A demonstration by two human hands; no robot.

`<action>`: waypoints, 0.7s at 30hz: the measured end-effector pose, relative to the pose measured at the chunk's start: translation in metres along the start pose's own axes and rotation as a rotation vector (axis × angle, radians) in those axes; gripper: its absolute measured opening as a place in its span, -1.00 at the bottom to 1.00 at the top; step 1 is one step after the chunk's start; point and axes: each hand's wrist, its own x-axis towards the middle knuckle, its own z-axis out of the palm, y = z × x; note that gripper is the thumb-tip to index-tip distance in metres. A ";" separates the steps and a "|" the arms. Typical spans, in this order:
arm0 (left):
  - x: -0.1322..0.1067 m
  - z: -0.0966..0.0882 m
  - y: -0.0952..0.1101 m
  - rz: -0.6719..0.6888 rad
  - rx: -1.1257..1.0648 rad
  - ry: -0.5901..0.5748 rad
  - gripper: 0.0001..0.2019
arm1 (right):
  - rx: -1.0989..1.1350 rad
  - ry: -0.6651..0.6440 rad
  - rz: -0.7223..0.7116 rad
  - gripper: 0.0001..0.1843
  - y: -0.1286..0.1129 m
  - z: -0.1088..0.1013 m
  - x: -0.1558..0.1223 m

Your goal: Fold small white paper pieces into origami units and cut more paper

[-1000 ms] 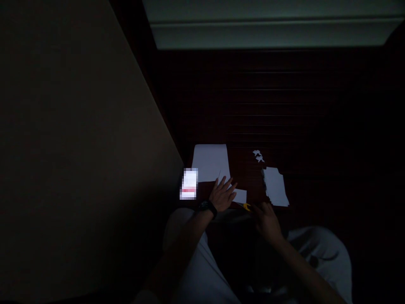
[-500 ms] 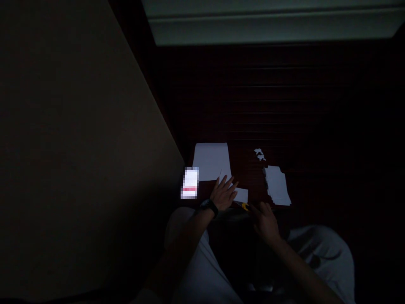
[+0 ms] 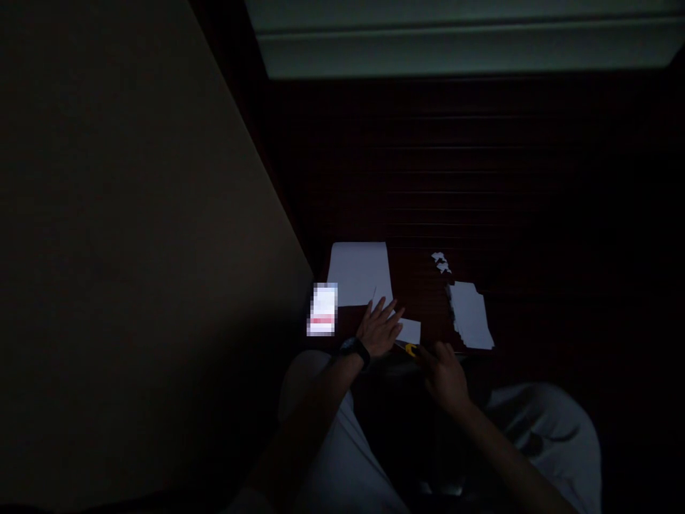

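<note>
My left hand (image 3: 379, 332), with a dark watch on its wrist, presses flat on white paper at the table's near edge, fingers spread. A smaller white piece of paper (image 3: 409, 330) shows to the right of its fingertips. My right hand (image 3: 447, 373) is closed around what looks like a yellow and black utility knife (image 3: 411, 350). Its thin blade points left, low beside the paper and close to my left palm. In the dimness I cannot tell whether the blade touches the paper. The handle is mostly hidden in my fingers.
A large white sheet (image 3: 359, 273) lies at the back left of the dark table, with a lit, blurred-out screen (image 3: 322, 309) by its near corner. At the right is a stack of white paper (image 3: 472, 315). Small paper scraps (image 3: 442, 263) lie behind it. A wall (image 3: 160, 214) rises on the left.
My right hand and the knife have shifted slightly to the left, closer to my left hand. The left hand stays spread on the paper. The whole view has drifted a little.
</note>
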 end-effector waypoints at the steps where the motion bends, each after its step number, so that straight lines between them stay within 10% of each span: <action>1: 0.000 0.000 0.000 -0.002 0.000 0.001 -0.54 | 0.000 0.003 -0.001 -0.59 0.000 0.000 -0.001; 21: -0.002 -0.002 0.000 -0.033 -0.124 -0.050 -0.53 | 0.040 0.029 0.015 -0.55 -0.001 -0.007 0.000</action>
